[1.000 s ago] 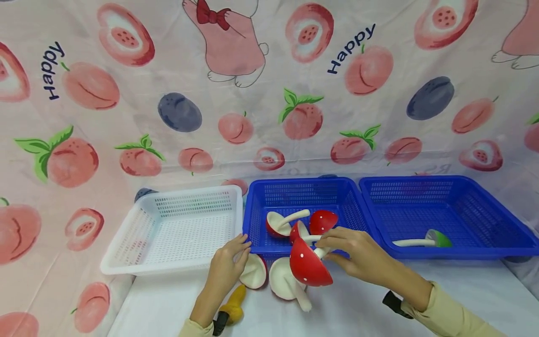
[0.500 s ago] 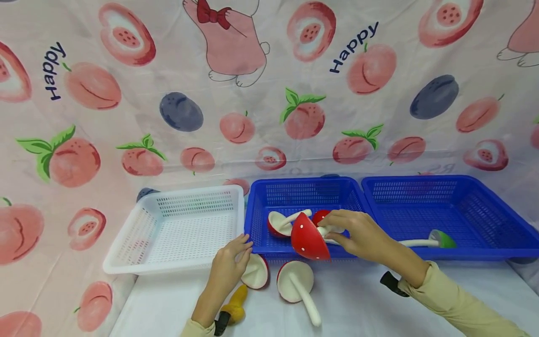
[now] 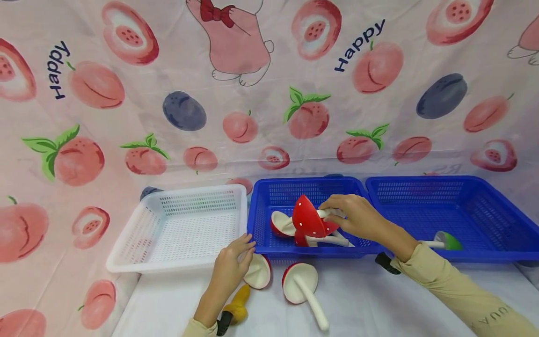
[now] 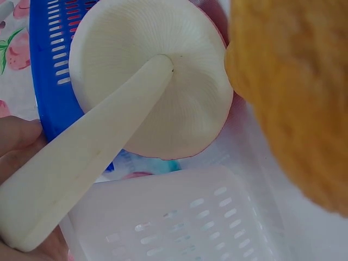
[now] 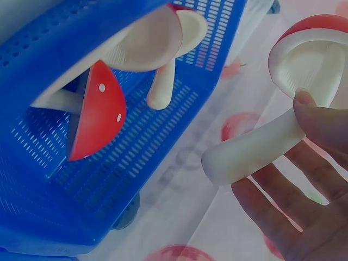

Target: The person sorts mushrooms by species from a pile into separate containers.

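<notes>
My right hand (image 3: 351,217) pinches the white stem of a red toy mushroom (image 3: 309,219) with white dots, above the middle blue basket (image 3: 303,249). In the right wrist view the held mushroom's stem (image 5: 255,149) lies between thumb and fingers. Below it in the basket are other red mushrooms (image 3: 281,223), partly hidden by the held one. My left hand (image 3: 231,262) has its fingertips at that basket's near left corner. Beside it on the table lies a red-rimmed mushroom (image 3: 258,272), its pale underside (image 4: 190,109) large in the left wrist view.
Another red-capped mushroom (image 3: 301,283) lies underside up on the white table. A knobbly yellow object (image 3: 237,306) sits by my left wrist. The white basket (image 3: 177,269) stands left; the right blue basket (image 3: 476,254) holds a green-capped mushroom (image 3: 451,241). A fruit-print cloth (image 3: 269,117) hangs behind.
My right hand has carried the red mushroom up and away from the table's near side to over the middle blue basket. My left hand has stayed at the basket corner.
</notes>
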Tool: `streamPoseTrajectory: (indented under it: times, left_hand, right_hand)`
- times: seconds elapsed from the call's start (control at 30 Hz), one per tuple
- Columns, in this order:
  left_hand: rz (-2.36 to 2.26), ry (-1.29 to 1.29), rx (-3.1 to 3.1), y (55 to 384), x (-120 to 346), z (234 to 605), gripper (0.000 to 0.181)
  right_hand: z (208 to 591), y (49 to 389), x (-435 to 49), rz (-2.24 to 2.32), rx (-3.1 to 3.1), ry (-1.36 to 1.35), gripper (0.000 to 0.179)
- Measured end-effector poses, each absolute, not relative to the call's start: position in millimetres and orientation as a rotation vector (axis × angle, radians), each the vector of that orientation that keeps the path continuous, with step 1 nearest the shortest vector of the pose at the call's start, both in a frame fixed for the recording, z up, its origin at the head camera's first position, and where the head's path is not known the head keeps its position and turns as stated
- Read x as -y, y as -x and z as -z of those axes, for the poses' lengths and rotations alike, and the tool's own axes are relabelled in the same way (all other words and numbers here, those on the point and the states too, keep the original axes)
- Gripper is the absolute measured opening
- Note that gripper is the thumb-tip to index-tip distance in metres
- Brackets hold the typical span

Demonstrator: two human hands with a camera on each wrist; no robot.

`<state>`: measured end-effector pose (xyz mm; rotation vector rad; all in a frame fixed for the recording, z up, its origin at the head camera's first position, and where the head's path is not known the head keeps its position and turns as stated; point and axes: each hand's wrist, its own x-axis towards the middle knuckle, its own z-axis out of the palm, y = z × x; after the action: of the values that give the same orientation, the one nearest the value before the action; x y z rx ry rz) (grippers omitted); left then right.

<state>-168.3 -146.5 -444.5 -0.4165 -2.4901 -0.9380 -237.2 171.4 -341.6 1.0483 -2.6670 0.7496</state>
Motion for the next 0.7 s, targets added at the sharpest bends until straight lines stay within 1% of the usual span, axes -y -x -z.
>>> streamPoseTrajectory:
  times: [0.4,0.7]
  left_hand:
    - [0.924,0.419,2.479,170.6,147.4,443.5,0.017]
    - [0.926,0.404,2.490,169.3,148.4,443.6,0.018]
  right_hand:
    - [343.0,271.2,-168.6,-0.711,2.734,-0.987,0.022]
    - [352.7,301.8,-164.8,-0.729,2.791,-0.937,0.017]
